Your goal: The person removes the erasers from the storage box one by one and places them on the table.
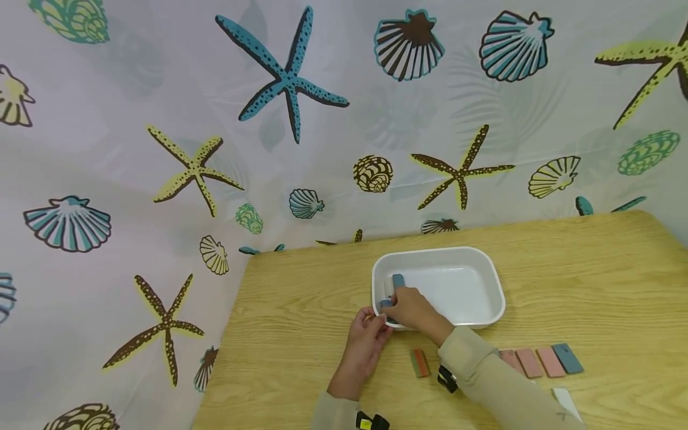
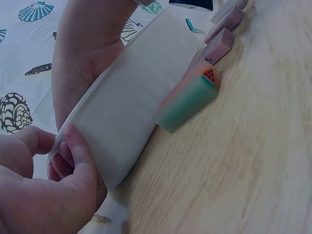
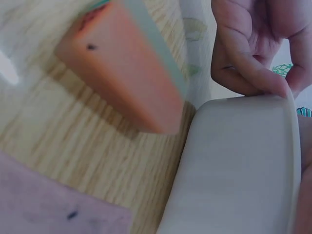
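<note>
A white plastic tub (image 1: 500,298) stands on the wooden table. My left hand (image 1: 365,343) pinches its near-left corner; in the left wrist view, the thumb and fingers lie on either side of the rim. My right hand (image 1: 416,307) reaches inside, its fingertips on a blue block (image 1: 386,303) at the tub's left end. The right fingers are hidden in both wrist views. Beside that block are a whitish block (image 1: 389,286) and another blue block (image 1: 398,280). A red-orange and green block with dark seed-like dots (image 1: 420,362) lies before the tub.
Right of my right forearm are several pink blocks (image 1: 550,362) in a row, ending with a blue block (image 1: 567,358). A white piece (image 1: 566,403) lies nearer to me. A white cloth with shells and starfish (image 1: 285,77) hangs behind the table (image 1: 290,286).
</note>
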Demonstrator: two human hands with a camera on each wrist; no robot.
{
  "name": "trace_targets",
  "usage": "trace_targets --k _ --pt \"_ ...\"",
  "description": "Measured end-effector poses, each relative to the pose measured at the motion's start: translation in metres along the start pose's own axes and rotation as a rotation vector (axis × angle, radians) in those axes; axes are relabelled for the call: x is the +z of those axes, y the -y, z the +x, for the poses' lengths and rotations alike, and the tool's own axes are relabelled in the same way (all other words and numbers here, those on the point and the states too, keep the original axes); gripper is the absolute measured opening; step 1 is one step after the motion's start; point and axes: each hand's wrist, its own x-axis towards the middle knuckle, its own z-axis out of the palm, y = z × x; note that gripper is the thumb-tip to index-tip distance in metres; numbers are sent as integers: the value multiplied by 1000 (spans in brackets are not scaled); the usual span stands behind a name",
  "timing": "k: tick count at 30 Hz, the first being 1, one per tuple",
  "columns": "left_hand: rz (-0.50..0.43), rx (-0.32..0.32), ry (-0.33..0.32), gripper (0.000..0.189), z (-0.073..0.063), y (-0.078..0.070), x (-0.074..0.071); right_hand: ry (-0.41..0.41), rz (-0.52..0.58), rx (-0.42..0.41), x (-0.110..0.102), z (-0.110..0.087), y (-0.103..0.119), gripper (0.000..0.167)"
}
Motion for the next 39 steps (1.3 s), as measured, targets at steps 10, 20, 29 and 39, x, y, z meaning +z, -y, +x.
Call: trace_targets --k 10,20,29,39 --pt "-4 3 10 19 -3 2 1 31 90 -67 -4 -1 -2 25" --pt "-8 19 21 17 -4 4 2 -39 182 -40 -10 -4 -4 32" --pt "5 20 15 19 -3 4 2 -168 252 -76 -19 -8 -8 31" --pt "-7 17 -5 20 -3 3 0 -136 453 -58 -41 -30 -12 37"
